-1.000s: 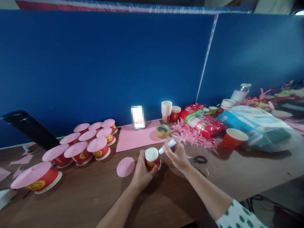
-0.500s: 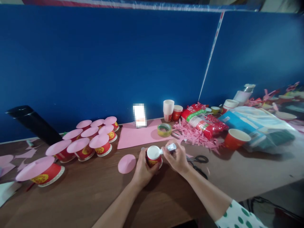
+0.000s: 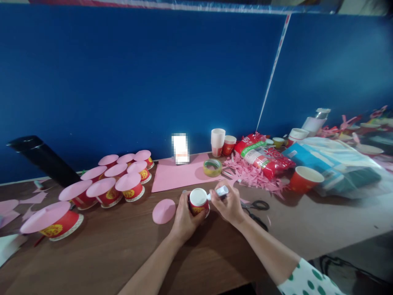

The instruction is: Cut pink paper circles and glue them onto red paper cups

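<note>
Cup in left hand — white tube in right hand.

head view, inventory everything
partition: one, blue, back
table: one, brown, below
cylinder: one, black, left
topped cups: ten, red/pink, left
scraps: several, pink, left
disc: one, pink, centre
sheet: one, pink, centre
pixelated item: one, white, centre
tape: one, yellow, centre
back cups: uncounted, white/red, centre
packet: one, red, right
strips: many, pink, right
scissors: one, black, right
open cup: one, red, right
bag: one, clear, right
clutter: uncounted, mixed, right
held cup: one, red, centre
tube: one, white, centre
left hand, right hand: two, bare, centre
sleeve: one, white, right
</note>
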Tool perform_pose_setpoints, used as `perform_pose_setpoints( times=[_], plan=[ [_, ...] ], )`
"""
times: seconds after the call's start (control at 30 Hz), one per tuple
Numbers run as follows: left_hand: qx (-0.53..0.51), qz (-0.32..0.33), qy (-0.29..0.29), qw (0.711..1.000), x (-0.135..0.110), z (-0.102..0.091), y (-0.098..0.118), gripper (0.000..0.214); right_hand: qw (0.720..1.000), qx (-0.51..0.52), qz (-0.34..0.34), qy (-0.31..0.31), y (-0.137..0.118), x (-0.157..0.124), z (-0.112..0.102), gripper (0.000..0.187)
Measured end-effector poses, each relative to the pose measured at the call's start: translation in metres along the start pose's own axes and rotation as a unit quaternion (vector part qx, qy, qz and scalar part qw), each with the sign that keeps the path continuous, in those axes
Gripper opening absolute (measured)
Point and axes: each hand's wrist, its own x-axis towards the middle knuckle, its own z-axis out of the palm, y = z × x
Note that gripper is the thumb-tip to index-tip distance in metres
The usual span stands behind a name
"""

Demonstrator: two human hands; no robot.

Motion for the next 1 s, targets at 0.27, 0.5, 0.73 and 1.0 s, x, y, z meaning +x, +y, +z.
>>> perform_pose_setpoints(
  times=[0.27,0.5,0.73,1.0],
  plan=[
    [0.024,-0.004,-0.001,1.0,0.0008,-0.0007,0.0007,0.043,0.999,-0.026,-0.018,-0.001,-0.003,-0.0002,-0.0011,0.015],
    [0.01,-0.009,0.006,1.0,-0.0007,0.0004,-0.0053,0.052,1.0,-0.007,-0.016,-0.007,-0.0024,-0.0007,-0.0004,0.015],
    [0.028,-0.019,0.012,0.999,-0.0012,0.0004,-0.0025,0.052,0.995,0.04,0.044,0.082,-0.0005,0.003,0.0026,0.015],
    [0.02,-0.016,0.032,0.999,-0.0024,0.0029,-0.0036,0.056,0.999,0.001,0.003,0.039,-0.0042,-0.004,0.001,0.012]
  ],
)
